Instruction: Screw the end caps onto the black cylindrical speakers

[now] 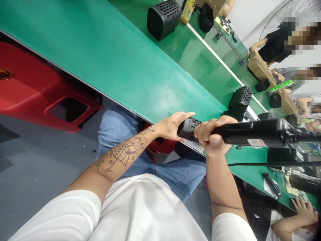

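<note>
My right hand [212, 137] is wrapped round the black body of a long electric screwdriver [253, 134] that hangs from a cable and points left. Its tip end meets a small black perforated part [188, 128] at the near edge of the green bench [120, 63]. My left hand [173, 124], on a tattooed forearm, lies against that black part with its fingers stretched along it, steadying it from the left side.
Black perforated housings stand on the bench, one far back [163, 17] and one by the white line [240, 100]. A red plastic stool [37, 90] is under the bench at left. Other people work at right; a co-worker's hand [304, 209] rests by pliers [272, 184].
</note>
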A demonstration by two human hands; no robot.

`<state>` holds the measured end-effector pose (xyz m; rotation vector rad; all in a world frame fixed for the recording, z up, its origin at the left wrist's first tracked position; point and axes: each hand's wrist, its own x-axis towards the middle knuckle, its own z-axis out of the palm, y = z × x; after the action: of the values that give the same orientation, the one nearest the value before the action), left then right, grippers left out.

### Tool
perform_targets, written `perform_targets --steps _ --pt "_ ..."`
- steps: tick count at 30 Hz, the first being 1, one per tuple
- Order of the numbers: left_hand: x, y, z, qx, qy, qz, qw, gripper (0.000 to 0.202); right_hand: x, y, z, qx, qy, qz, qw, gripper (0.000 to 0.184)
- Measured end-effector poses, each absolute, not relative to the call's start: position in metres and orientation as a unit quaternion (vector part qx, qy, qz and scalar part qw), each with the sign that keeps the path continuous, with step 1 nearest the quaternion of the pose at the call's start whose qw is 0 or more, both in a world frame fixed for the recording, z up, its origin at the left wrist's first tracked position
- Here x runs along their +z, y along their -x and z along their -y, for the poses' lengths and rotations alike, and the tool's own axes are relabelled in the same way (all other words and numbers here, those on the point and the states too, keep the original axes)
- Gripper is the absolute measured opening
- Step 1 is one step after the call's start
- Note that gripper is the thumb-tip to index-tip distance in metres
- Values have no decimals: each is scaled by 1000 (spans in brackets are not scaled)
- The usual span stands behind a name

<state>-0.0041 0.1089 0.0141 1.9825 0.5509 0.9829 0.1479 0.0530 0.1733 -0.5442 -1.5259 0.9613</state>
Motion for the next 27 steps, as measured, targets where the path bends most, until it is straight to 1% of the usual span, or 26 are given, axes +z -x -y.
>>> perform_targets --steps 5,8,12,16,21,24,27 --pt "9 3 -111 394 -792 -218 412 135 166 -151 -49 384 255 667 586 48" --pt "8 3 -111 400 -790 -208 415 134 161 -155 -49 378 296 653 586 56" --pt "10 2 -113 411 -787 -197 415 134 157 -158 -52 378 301 648 588 56" --pt "10 3 -114 394 -792 -214 413 137 155 -157 -53 383 288 640 600 54" --pt "15 4 -112 373 -795 -242 413 137 152 -151 -45 379 331 603 619 60" --pt "21 9 -106 363 -800 -249 408 130 163 -146 -47 396 365 548 640 66" --pt "19 23 -107 342 -810 -248 406 123 190 -155 -52 447 332 483 676 72"
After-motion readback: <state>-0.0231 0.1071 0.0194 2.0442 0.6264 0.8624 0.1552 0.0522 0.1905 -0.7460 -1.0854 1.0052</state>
